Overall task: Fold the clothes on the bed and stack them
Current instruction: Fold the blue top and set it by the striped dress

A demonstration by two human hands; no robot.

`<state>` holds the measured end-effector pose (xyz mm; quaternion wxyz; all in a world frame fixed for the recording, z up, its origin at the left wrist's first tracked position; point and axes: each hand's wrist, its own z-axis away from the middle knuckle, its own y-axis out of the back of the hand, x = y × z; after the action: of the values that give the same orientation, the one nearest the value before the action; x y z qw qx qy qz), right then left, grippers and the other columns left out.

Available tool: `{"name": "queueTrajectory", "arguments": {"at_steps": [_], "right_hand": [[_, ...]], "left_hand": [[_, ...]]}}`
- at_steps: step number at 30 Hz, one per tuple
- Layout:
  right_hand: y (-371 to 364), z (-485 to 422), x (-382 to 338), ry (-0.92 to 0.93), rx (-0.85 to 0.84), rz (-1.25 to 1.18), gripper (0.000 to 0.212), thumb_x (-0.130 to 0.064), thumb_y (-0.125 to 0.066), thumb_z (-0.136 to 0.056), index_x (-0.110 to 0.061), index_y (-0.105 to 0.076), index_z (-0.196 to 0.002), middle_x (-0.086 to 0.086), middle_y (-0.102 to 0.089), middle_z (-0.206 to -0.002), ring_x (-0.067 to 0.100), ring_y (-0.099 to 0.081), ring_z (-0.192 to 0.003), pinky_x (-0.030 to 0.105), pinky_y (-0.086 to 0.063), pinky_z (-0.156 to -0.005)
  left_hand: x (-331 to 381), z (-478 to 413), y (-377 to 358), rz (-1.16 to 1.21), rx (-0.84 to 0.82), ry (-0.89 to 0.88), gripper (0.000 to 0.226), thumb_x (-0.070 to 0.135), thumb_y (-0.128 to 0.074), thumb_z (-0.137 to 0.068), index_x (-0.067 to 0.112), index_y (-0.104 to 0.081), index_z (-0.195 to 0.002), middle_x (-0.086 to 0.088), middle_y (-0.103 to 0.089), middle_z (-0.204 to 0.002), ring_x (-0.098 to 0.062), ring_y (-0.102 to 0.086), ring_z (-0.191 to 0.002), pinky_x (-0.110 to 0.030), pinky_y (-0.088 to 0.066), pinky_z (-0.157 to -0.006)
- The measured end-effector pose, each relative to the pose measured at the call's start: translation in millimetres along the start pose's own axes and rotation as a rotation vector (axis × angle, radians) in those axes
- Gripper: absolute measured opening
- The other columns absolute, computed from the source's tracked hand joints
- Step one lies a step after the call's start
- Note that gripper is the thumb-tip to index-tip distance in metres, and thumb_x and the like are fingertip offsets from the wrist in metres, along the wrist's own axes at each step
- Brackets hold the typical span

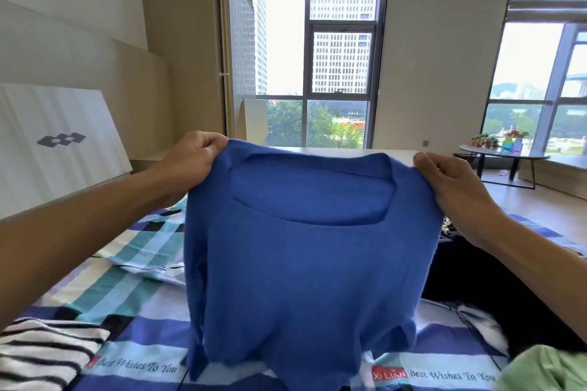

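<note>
I hold the blue sweater upright in the air above the bed, with its wide neckline on top and turned toward me. My left hand pinches the left shoulder of the sweater with the fingers curled over the knit. My right hand pinches the right shoulder in the same way. Both hands are closed on the fabric and hold nothing else. The hem comes down to the checked sheet, but I cannot tell if it touches it.

Below and left of the sweater lies a black-and-white striped garment; I cannot tell if it is folded. Below and right of the sweater is a light green garment, and behind the sweater's right side there is a dark garment. A checked pillow lies behind the sweater's left side.

I judge that this is the start of the fold for this piece: it is spread out so I can check how it hangs. Several clothes seem to wait, so the task looks early. The next move asks me to lower the sweater flat onto the sheet under it, hem first and shoulders level. The knit is soft and will sag, so both hands must give the same tension.
</note>
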<state>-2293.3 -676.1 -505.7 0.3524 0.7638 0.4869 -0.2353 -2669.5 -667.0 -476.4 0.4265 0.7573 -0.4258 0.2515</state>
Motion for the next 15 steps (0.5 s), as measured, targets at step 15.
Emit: {"name": "queueTrajectory", "arguments": {"at_steps": [15], "right_hand": [[52, -41, -12, 0.104, -0.230, 0.325, 0.022, 0.000, -0.075, -0.084, -0.014, -0.065, -0.070, -0.013, -0.059, -0.056, -0.001, -0.048, -0.052, 0.009, -0.036, -0.049]], "left_hand": [[35, -11, 59, -0.490, -0.128, -0.433, 0.024, 0.035, -0.052, -0.096, 0.024, -0.062, -0.076, 0.009, -0.062, -0.070, -0.004, -0.055, -0.067, -0.014, -0.038, -0.061]]}}
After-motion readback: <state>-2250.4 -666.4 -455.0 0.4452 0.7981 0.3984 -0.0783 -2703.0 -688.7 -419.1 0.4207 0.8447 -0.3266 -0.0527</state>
